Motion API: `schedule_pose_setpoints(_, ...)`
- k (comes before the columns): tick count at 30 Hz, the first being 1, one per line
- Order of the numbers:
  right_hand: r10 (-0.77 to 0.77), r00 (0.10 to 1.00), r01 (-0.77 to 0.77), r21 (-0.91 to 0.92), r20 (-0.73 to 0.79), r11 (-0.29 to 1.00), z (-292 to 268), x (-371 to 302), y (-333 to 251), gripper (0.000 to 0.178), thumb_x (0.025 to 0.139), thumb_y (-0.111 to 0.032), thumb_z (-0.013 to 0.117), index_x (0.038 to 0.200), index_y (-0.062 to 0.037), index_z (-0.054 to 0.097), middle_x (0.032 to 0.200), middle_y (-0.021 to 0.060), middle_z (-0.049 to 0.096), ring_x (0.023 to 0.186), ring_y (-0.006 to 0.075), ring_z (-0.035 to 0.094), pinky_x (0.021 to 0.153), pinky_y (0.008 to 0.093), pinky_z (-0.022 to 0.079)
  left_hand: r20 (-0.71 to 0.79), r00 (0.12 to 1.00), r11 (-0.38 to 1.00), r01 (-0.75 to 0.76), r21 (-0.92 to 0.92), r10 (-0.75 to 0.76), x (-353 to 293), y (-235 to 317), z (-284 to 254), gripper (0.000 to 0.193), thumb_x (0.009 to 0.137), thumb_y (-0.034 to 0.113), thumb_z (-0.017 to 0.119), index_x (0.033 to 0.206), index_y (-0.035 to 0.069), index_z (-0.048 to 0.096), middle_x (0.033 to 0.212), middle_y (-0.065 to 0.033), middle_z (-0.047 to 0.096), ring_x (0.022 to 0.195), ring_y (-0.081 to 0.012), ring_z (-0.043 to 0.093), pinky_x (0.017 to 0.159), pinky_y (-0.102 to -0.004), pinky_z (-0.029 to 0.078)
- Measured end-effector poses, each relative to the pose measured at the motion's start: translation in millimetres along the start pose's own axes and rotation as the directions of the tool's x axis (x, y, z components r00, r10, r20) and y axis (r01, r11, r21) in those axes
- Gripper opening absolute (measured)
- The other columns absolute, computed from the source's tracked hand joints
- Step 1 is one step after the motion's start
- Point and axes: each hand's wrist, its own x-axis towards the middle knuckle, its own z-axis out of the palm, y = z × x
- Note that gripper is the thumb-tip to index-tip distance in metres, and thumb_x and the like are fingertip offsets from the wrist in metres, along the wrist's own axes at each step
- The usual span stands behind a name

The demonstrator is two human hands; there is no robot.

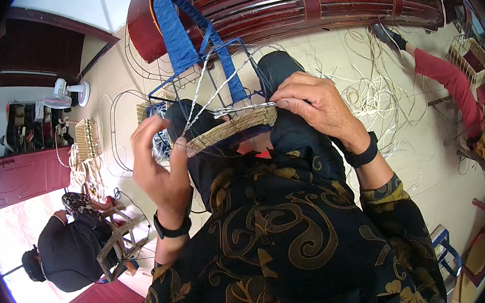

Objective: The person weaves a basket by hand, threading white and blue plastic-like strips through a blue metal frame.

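Across my knees lies a blue wire frame [219,98] with blue wrapped bands [175,34] on its far side. A tan woven straw band [234,129] runs along its near edge. White-and-grey twisted cord [197,91] stretches in long strands over the frame's opening and along the woven band. My right hand [320,106] pinches the cord between thumb and fingers at the band's right end. Beside the left end is my left hand [165,170], its thumb and forefinger apart. The thumb tip lies close to where two strands meet; its other fingers are partly hidden.
A dark red wooden bench [251,3] stands beyond the frame. Loose white cord [376,97] lies tangled on the tiled floor to the right. One person in black [75,252] sits at lower left; another person's red-clad leg [450,84] shows at right. A fan [64,94] stands left.
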Motion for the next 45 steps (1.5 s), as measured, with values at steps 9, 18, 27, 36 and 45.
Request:
schedule_pose_setpoints(9,-0.088,0.996,0.087,-0.105,-0.004,0.991,4,17,-3,0.008,0.077,-0.011,0.061,0.078,-0.0038,0.064,0.070,0.0074,0.056,0.068,0.0231,0.055,0.061,0.0328,0.044,0.246,0.886,0.918,-0.367,-0.152,0.394,48,38,6,0.018,0.080,-0.009,0.049,0.095,-0.003,0.058,0.100,-0.0181,0.060,0.095,-0.0281,0.058,0.084,-0.0348,0.045)
schedule_pose_setpoints(18,-0.214,0.974,0.194,-0.208,-0.078,0.959,24,40,-5,0.012,0.080,-0.018,0.056,0.077,-0.0069,0.058,0.073,0.0086,0.054,0.068,0.0288,0.055,0.059,0.0369,0.044,0.651,0.759,0.995,0.082,-0.065,-0.020,73,24,0,0.025,0.071,0.000,0.056,0.095,0.002,0.060,0.090,-0.0095,0.061,0.090,-0.0178,0.057,0.080,-0.0283,0.042)
schedule_pose_setpoints(27,-0.267,0.960,0.238,-0.259,-0.083,0.936,34,49,-17,0.015,0.082,-0.017,0.052,0.075,-0.0041,0.055,0.067,0.0102,0.047,0.063,0.0275,0.050,0.056,0.0353,0.040,0.694,0.704,0.911,-0.370,0.181,0.148,64,19,14,0.008,0.073,0.008,0.061,0.079,0.005,0.063,0.070,-0.0079,0.058,0.074,-0.0228,0.055,0.085,-0.0350,0.030)
schedule_pose_setpoints(36,-0.194,0.980,0.198,-0.108,0.048,0.974,30,55,20,0.015,0.077,-0.020,0.056,0.073,-0.0060,0.057,0.070,0.0088,0.053,0.069,0.0280,0.055,0.060,0.0382,0.045,0.687,0.714,0.936,-0.317,0.151,0.131,63,17,16,0.017,0.077,0.009,0.060,0.092,0.003,0.064,0.070,-0.0109,0.059,0.071,-0.0252,0.052,0.071,-0.0323,0.039)
schedule_pose_setpoints(45,-0.243,0.965,0.257,-0.185,0.096,0.948,62,82,37,0.015,0.078,-0.022,0.060,0.077,-0.0070,0.060,0.073,0.0069,0.055,0.072,0.0276,0.054,0.062,0.0379,0.043,0.786,0.612,0.936,-0.321,0.144,0.089,76,15,13,0.017,0.078,0.007,0.058,0.094,0.002,0.063,0.069,-0.0116,0.060,0.068,-0.0249,0.052,0.071,-0.0323,0.039)
